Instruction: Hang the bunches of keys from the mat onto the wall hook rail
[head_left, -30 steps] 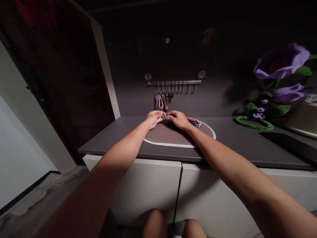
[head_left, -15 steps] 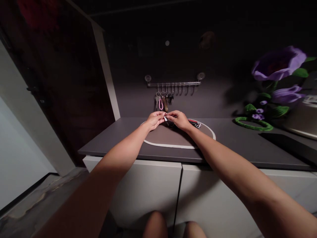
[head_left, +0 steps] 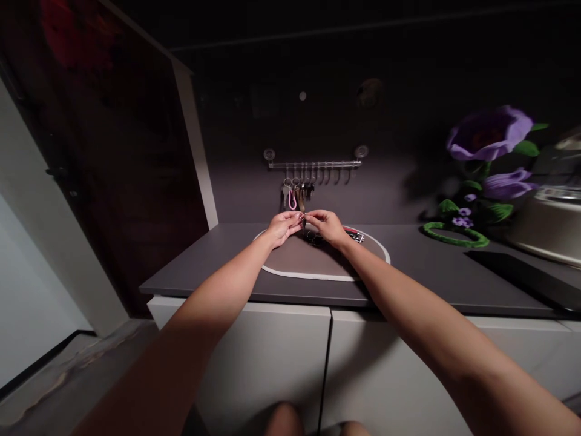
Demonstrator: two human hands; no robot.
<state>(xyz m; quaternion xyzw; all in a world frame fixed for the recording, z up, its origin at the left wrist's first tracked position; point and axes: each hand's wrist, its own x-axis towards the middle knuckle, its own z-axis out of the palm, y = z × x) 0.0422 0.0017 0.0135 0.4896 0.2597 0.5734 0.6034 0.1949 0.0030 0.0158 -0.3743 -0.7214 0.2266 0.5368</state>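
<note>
My left hand [head_left: 284, 228] and my right hand [head_left: 327, 226] meet above the mat, fingertips pinched together. Between them is a small metal key [head_left: 304, 223], hanging down from the fingertips; its finer details are too small to make out. Beneath and behind my right hand lie coiled black and red straps [head_left: 359, 235] with a silver buckle, partly hidden by that hand. They rest on a brown oval mat [head_left: 313, 266] with a white rim. Just beyond my hands, several keys [head_left: 287, 191] and a pink loop [head_left: 293, 200] hang from a clear hook rail [head_left: 318, 165] on the wall.
A grey counter [head_left: 190, 260] carries the mat, above white cabinet doors [head_left: 267, 357]. To the right stand purple artificial flowers [head_left: 492, 136] with a green ring base [head_left: 456, 236], a dark flat slab [head_left: 521, 278] and a cream-coloured appliance [head_left: 549, 224]. A dark door [head_left: 113, 151] is on the left.
The view has tilted and shifted slightly. Both hands stay together over the mat; the held piece, bright and slanted before, now hangs darker and more upright between the fingertips.
</note>
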